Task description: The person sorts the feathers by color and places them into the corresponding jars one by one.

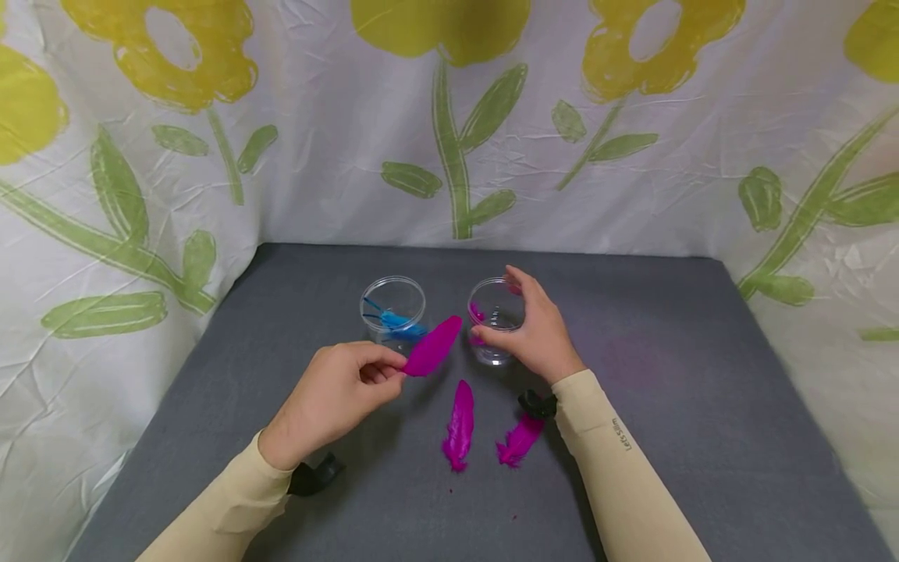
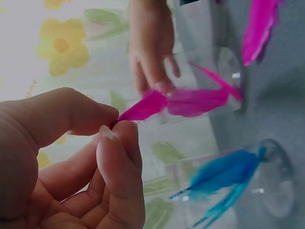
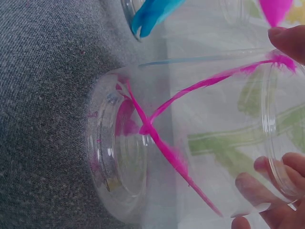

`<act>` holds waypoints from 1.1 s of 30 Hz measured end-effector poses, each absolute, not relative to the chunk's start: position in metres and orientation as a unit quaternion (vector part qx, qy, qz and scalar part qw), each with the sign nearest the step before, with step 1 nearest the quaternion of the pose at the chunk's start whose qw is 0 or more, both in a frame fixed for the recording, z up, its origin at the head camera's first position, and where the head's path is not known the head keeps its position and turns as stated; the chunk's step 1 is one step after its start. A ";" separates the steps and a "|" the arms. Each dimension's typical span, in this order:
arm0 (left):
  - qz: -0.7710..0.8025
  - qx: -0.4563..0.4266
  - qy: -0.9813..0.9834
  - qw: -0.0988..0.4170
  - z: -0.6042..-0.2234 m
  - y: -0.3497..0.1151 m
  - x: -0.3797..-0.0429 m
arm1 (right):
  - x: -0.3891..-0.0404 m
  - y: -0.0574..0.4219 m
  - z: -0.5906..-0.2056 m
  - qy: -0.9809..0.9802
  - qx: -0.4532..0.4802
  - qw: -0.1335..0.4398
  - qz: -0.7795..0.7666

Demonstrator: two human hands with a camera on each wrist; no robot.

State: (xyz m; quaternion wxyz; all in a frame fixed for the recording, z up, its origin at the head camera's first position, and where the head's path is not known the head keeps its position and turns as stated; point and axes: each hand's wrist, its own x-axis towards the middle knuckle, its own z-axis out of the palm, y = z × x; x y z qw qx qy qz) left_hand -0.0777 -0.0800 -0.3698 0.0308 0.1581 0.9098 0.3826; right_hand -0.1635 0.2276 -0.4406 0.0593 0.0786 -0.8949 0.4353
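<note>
My left hand (image 1: 344, 386) pinches a magenta feather (image 1: 435, 347) by its quill end between thumb and fingertips, the vane pointing up and right toward the right-hand jar. Around the rim of that clear jar (image 1: 495, 356) curl the thumb and fingers of my right hand (image 1: 544, 328). Inside it, the right wrist view shows magenta feathers (image 3: 164, 148) crossing each other. To its left stands another clear jar (image 1: 392, 279), which holds blue feathers (image 1: 399, 322); the held feather's base is close to it in the head view.
Two loose magenta feathers lie on the grey tabletop (image 1: 667, 468): one feather (image 1: 460, 425) in front of the jars, another feather (image 1: 521, 439) partly hidden by the right wrist's black camera mount (image 1: 538, 404). A flower-printed white curtain (image 1: 316, 156) rises behind the table and along its sides.
</note>
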 end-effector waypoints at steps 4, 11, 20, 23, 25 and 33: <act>0.382 0.169 0.908 0.026 -0.357 -0.078 -0.086 | -0.163 0.228 -0.440 -0.895 0.079 0.059 0.436; 0.382 0.163 0.908 0.060 -0.337 -0.069 -0.106 | -0.163 0.227 -0.439 -0.893 0.074 0.056 0.440; 0.367 0.176 0.909 0.086 -0.325 -0.043 -0.134 | -0.165 0.226 -0.443 -0.891 0.087 0.061 0.441; 0.363 0.179 0.909 0.099 -0.321 -0.033 -0.142 | -0.166 0.227 -0.444 -0.891 0.090 0.065 0.441; 0.360 0.180 0.909 0.109 -0.318 -0.028 -0.148 | -0.166 0.228 -0.443 -0.891 0.089 0.065 0.441; 0.339 0.168 0.916 0.134 -0.317 -0.008 -0.165 | -0.164 0.229 -0.442 -0.890 0.086 0.060 0.443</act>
